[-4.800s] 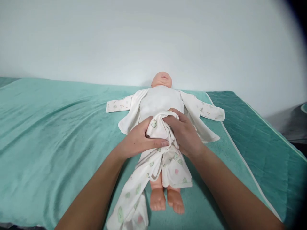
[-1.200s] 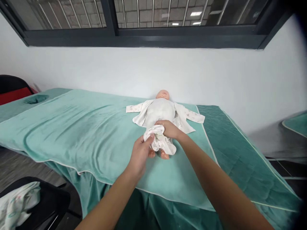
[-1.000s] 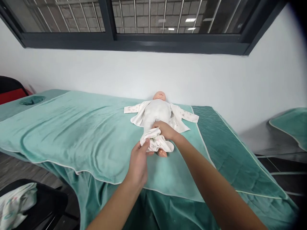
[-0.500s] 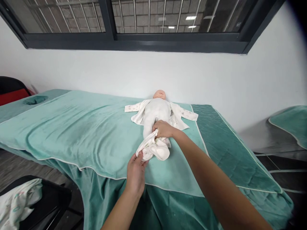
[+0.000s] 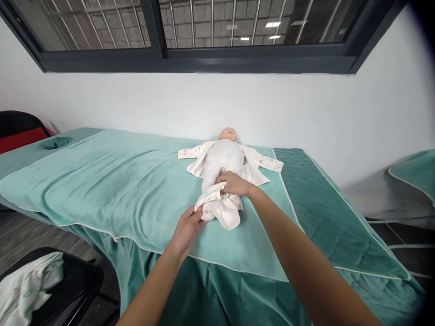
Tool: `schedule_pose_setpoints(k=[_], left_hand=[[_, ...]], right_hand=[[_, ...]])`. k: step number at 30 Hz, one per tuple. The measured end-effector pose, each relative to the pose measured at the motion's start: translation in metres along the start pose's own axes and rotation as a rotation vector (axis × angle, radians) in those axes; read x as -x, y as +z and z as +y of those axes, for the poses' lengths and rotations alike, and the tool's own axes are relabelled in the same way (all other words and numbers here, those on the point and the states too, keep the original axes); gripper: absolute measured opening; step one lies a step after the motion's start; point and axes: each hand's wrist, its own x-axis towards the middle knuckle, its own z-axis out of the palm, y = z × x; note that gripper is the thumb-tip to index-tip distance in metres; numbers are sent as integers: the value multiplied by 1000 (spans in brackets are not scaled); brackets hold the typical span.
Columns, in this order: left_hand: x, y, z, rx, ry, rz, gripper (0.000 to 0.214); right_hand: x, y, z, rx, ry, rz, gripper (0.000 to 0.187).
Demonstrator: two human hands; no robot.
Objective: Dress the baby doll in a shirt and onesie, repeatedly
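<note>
A baby doll lies on its back on a teal towel, head toward the wall, in an open white printed top with sleeves spread. White printed baby trousers are bunched over its legs and hide the feet. My left hand pinches the lower left edge of the trousers. My right hand is closed on their upper edge at the doll's waist.
The towel covers a bed along a white wall under a dark-framed window. A black chair at lower left holds another printed garment. A red and black seat stands far left. A second teal bed lies at right.
The view has pulled back from a close look at the doll. The trousers have slid down over the doll's feet. My left hand has dropped from the waist to the trousers' lower left edge.
</note>
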Motion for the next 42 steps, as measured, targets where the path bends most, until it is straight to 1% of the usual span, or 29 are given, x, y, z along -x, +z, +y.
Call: schedule_pose_setpoints(k=[3, 5, 8, 11, 13, 15, 18, 23, 25, 27, 31, 33, 35, 37, 38, 40, 41, 42], left_hand=[[-13, -5, 1, -32, 14, -60, 32], [-25, -9, 4, -113, 46, -73, 34], [-46, -14, 11, -292, 141, -36, 37], [-68, -17, 19, -475, 260, 29, 38], [-82, -18, 24, -549, 310, 56, 36], [-97, -17, 27, -595, 333, 64, 33], [-116, -15, 30, -699, 390, 69, 27], [-138, -10, 32, -917, 623, 39, 18], [-145, -8, 32, -962, 687, 30, 16], [-152, -7, 31, -1003, 727, 37, 15], [-163, -6, 30, -1070, 732, 82, 14], [-166, -5, 30, -1076, 732, 87, 14], [-167, -4, 30, -1046, 737, 73, 15], [-165, -4, 32, -976, 711, 58, 15], [-163, -5, 33, -922, 676, 52, 14], [-159, -6, 37, -767, 570, 18, 15], [-158, -8, 39, -678, 520, -11, 16], [-157, -9, 42, -594, 485, -42, 18]], right_hand=[[1, -3, -1, -47, -13, -8, 10], [2, -4, -1, -74, -13, -22, 12], [5, -4, 1, -168, 14, -33, 19], [10, -3, 2, -359, 69, -27, 27], [12, -3, 1, -454, 101, -20, 31], [13, -4, 0, -502, 124, -11, 34], [12, -6, -3, -513, 151, 15, 34], [9, -9, -7, -458, 181, 87, 27], [5, -9, -6, -396, 185, 137, 24], [1, -7, -3, -322, 215, 217, 22], [-10, -1, 5, -215, 352, 373, 16], [-14, 2, 7, -204, 430, 425, 16], [-15, 4, 6, -212, 465, 450, 16], [-11, 4, 4, -243, 439, 435, 17], [-8, 4, 3, -275, 404, 412, 18], [1, 3, 2, -399, 307, 366, 22], [6, 3, 3, -479, 261, 361, 25], [10, 3, 5, -552, 226, 383, 27]])
